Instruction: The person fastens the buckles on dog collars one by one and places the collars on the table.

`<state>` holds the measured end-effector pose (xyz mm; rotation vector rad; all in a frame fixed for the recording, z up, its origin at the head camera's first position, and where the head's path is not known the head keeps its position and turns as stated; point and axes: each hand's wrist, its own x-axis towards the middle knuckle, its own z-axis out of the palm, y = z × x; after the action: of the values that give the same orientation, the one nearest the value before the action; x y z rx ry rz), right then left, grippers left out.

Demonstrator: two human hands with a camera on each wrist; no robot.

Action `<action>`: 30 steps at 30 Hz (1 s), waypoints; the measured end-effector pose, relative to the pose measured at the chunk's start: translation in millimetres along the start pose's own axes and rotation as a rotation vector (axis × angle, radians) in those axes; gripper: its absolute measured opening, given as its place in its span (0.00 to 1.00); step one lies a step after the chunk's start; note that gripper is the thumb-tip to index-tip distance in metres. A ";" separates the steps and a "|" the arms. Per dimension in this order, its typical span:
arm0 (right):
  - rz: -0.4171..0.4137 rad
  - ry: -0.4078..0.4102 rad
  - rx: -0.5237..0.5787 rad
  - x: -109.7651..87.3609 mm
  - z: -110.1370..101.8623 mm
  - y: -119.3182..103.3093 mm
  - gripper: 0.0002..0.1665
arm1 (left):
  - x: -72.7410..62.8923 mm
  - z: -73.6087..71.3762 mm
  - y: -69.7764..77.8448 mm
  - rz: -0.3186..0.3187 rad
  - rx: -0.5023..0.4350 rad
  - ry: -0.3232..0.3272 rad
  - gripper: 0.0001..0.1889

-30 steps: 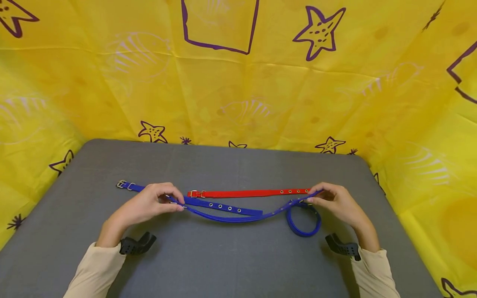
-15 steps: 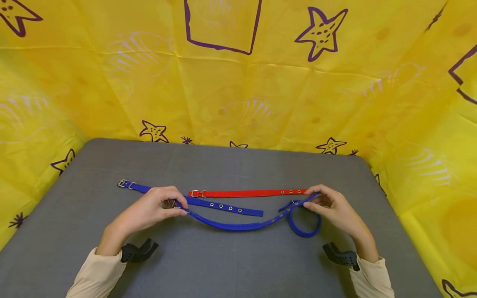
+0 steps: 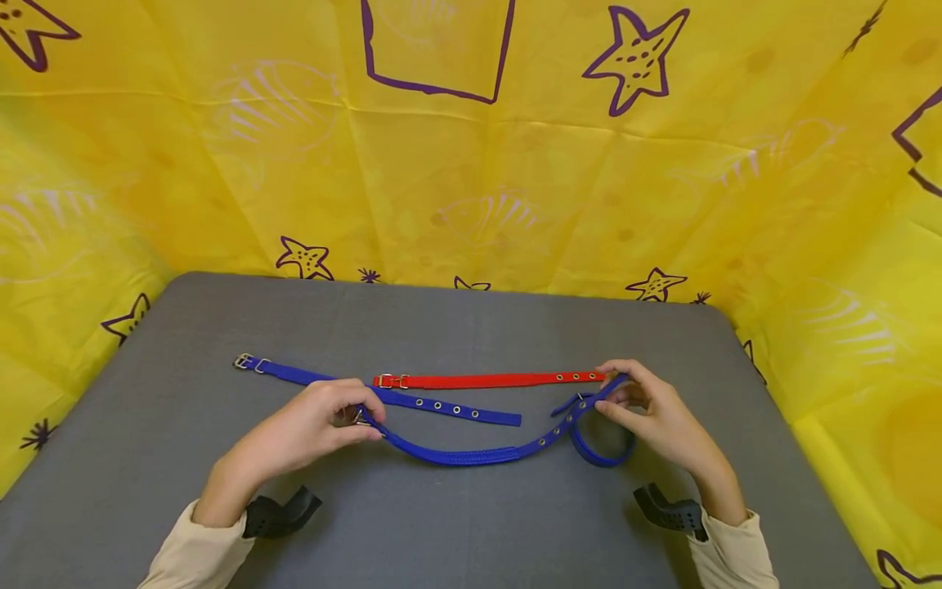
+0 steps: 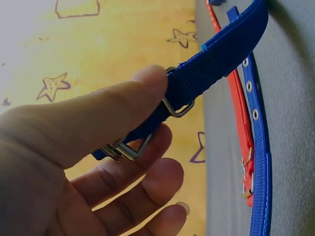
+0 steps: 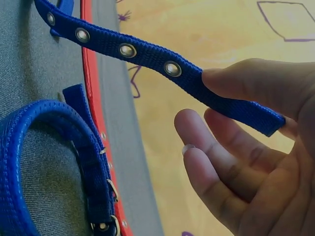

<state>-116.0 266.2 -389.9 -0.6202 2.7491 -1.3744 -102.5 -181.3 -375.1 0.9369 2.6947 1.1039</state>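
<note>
A blue collar (image 3: 456, 458) with metal eyelets sags between my two hands. My left hand (image 3: 324, 421) pinches its buckle end; the left wrist view shows the buckle (image 4: 125, 150) and a metal loop (image 4: 179, 108) by the thumb. With thumb and fingers, my right hand (image 3: 658, 409) pinches the eyelet end, whose tip (image 5: 268, 123) reaches past the thumb in the right wrist view. Just left of that hand, a second blue collar (image 3: 603, 460), buckled into a ring, lies on the table. Another blue collar (image 3: 456, 411) lies straight behind the held one, partly hidden by my left hand.
Behind the blue collars a red collar (image 3: 478, 381) lies straight, its right end by my right fingertips. The grey table (image 3: 456, 532) is bordered at the back and sides by yellow cloth (image 3: 486, 164) printed with starfish and fish.
The held collar sags deeper and its eyelet end has turned more toward the camera. My left hand has come slightly nearer and to the right. The collars on the table have not moved.
</note>
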 end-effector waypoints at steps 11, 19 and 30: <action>-0.051 0.017 0.018 1.7 5.1 -2.8 0.33 | 2.7 8.3 0.6 0.006 -0.053 0.075 0.13; -0.058 0.021 0.054 2.7 11.7 -9.7 0.33 | 5.4 11.5 6.4 -0.046 -0.089 0.099 0.14; 0.011 0.012 -0.004 4.5 23.4 -17.1 0.15 | 8.9 15.9 10.8 -0.005 -0.114 0.133 0.16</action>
<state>-110.2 237.5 -390.3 -0.5987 2.7608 -1.3752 -99.6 -160.6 -378.4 0.8678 2.6990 1.3493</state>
